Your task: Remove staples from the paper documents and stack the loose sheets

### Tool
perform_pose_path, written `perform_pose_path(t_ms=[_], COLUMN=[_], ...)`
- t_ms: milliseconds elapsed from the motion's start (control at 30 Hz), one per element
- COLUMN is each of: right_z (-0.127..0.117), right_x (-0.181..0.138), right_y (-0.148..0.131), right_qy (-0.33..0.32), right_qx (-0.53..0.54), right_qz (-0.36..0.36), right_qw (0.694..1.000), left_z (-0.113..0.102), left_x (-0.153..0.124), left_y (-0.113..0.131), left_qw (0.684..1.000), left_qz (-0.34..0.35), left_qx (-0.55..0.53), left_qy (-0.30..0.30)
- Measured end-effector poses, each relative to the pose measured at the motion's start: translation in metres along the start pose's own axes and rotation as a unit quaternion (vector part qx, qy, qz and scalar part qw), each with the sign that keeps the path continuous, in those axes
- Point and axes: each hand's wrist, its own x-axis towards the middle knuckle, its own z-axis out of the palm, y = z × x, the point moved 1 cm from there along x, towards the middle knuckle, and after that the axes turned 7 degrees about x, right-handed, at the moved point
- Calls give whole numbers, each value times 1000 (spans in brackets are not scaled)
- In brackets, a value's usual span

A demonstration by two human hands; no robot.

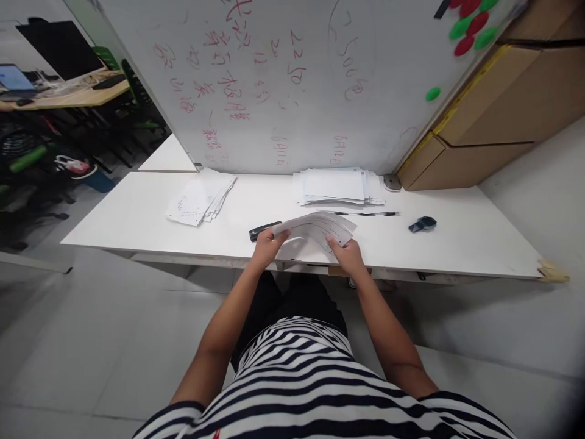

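- Landmark: the wide paper stack [336, 184], lying on the white table [114, 213] at the foot of the whiteboard [256, 122].
- Held sheets [320, 227]: on my side of the wide paper stack, raised near the table's front edge, bowed upward in the middle; printed lines visible.
- My left hand [269, 244]: fingers closed on the left end of the sheets, thumb on top.
- My right hand [346, 255]: fingers pinching the near right part of the sheets, thumb over the print; exact finger positions underneath hidden.
- Black stapler-like object [260, 232]: left of the wide paper stack and closer to me, just beside my left hand.
- Loose papers [201, 198]: left of the wide paper stack, well apart, fanned unevenly.
- Pen [365, 213]: lying crosswise, just my side of the wide paper stack.
- Small dark object [423, 224]: right of the wide paper stack, nearer me; identity unclear.
- Cardboard boxes [493, 103]: piled right of the wide paper stack.
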Motion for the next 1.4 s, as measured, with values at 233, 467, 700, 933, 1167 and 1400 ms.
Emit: perform_pose_path(t_ms=[233, 467, 700, 933, 1167, 1400], right_z=[11, 0, -25, -34, -28, -13], right_x=[-11, -30, -58, -63, -62, -67], right_y=[27, 32, 35, 53, 56, 55], right_qy=[23, 16, 51, 75, 59, 34], right_qx=[-38, -92, -34, 44, 93, 113], right_qz=[-16, -48, 40, 143, 187, 205], right_qw=[999, 995, 997, 986, 976, 972], left_z=[10, 9, -5, -17, -18, -21], left_x=[-16, -23, -11, 23, 26, 27], left_y=[-19, -26, -13, -27, -39, -40], left_qw=[996, 988, 983, 878, 875, 879], left_qz=[22, 6, 30, 52, 54, 45], left_qx=[61, 150, 171, 473, 482, 474], left_qy=[58, 28, 59, 43, 0, -8])
